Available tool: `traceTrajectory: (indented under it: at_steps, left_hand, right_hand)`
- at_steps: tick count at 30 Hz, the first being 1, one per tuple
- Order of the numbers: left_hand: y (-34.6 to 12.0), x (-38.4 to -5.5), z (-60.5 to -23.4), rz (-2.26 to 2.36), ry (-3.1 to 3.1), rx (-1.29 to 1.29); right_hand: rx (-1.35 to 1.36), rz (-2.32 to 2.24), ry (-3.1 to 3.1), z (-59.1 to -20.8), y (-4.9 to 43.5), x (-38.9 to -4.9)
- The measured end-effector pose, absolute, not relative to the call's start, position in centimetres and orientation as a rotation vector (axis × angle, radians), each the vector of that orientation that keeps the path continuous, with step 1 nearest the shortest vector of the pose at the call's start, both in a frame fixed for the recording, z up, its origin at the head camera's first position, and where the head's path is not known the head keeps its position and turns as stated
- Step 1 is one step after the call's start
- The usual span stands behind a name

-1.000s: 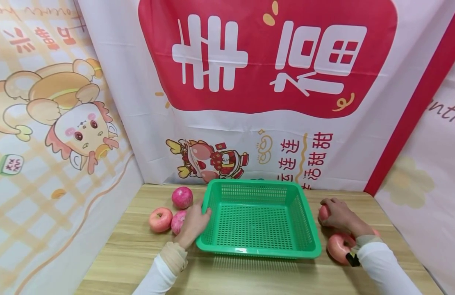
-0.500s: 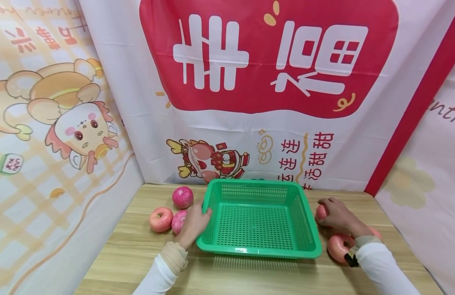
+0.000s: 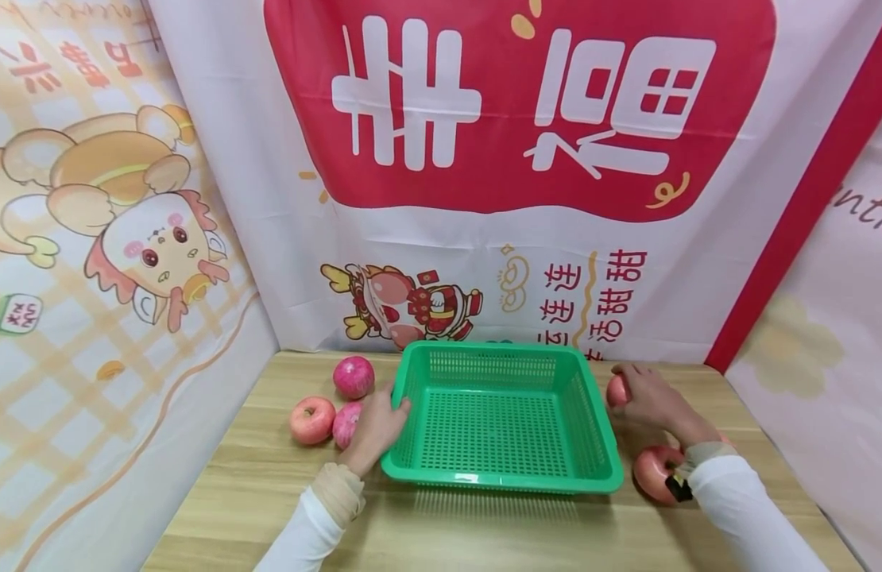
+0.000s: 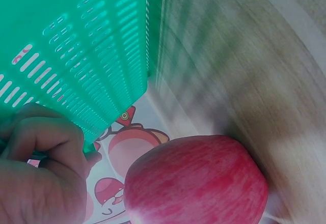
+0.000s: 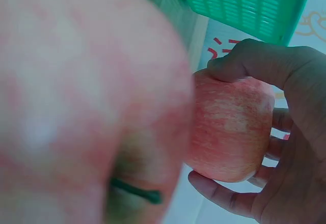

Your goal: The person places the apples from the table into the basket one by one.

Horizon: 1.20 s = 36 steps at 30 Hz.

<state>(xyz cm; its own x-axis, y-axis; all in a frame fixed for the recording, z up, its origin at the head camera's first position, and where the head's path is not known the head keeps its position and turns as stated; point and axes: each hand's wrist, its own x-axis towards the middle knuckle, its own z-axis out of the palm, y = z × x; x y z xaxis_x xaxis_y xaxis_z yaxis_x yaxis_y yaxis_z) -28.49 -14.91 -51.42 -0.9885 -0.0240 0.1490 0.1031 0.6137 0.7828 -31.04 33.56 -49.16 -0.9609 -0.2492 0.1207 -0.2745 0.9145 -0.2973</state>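
A green plastic basket (image 3: 498,481) with slotted walls stands on the wooden table, with no fruit inside. My left hand (image 3: 377,427) holds its left rim; in the left wrist view the fingers (image 4: 48,137) curl over the edge. To the right of the basket, my right hand (image 3: 655,403) grips a red apple (image 3: 618,391). The right wrist view shows thumb and fingers spread around that apple (image 5: 232,127). Another apple (image 3: 654,475), with a dark stem, lies by my right wrist, large and blurred in the right wrist view.
Left of the basket lie a pale red apple (image 3: 312,421) and two pinker ones, one at the back (image 3: 353,377) and one beside my left hand (image 3: 346,424). Part of a further apple (image 3: 724,438) shows behind my right wrist. A printed cloth (image 3: 427,238) hangs behind the table.
My right hand has shifted slightly left with the apple, closer to the basket's right side. My left hand stays on the rim. The head view has tilted a little.
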Motion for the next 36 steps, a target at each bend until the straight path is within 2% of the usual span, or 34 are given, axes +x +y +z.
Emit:
traceTrajectory:
  at_steps: [36]
  left_hand:
    - [-14.9,-28.6,-51.2,-1.295,-2.698,-0.053]
  right_hand:
    - [0.482,0.355,-2.956,-42.5,29.6,-30.8]
